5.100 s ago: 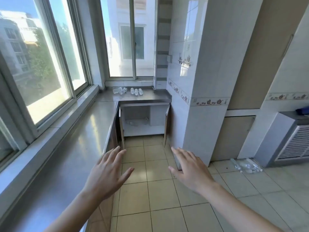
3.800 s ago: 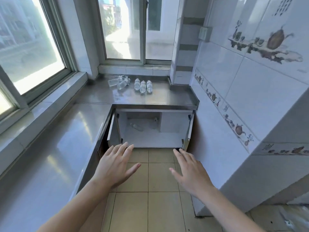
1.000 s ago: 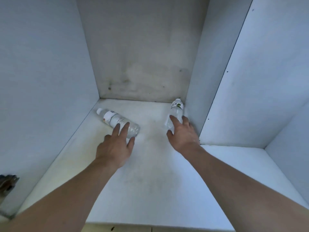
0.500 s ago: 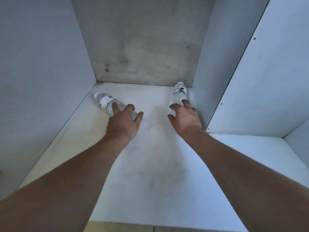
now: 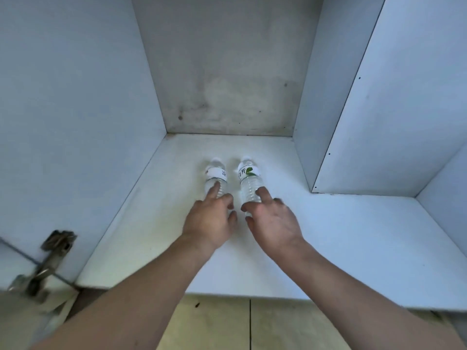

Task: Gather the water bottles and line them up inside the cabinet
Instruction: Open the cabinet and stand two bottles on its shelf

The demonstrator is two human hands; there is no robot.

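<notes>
floor tiles [image 5: 214, 324] show nearest, below the white shelf [image 5: 353, 248] of the cabinet. left hand [image 5: 209, 218] rests its forefinger along the left bottle [image 5: 215, 178], other fingers loosely curled at its base. right hand [image 5: 273, 218] touches the right bottle [image 5: 249, 180] with forefinger and thumb, fingers spread. both bottles lie flat mid-shelf, side by side, just apart, long axes running front to back, caps pointing at the stained back wall [image 5: 227, 72]. a door hinge [image 5: 48, 261] sits at lower left
</notes>
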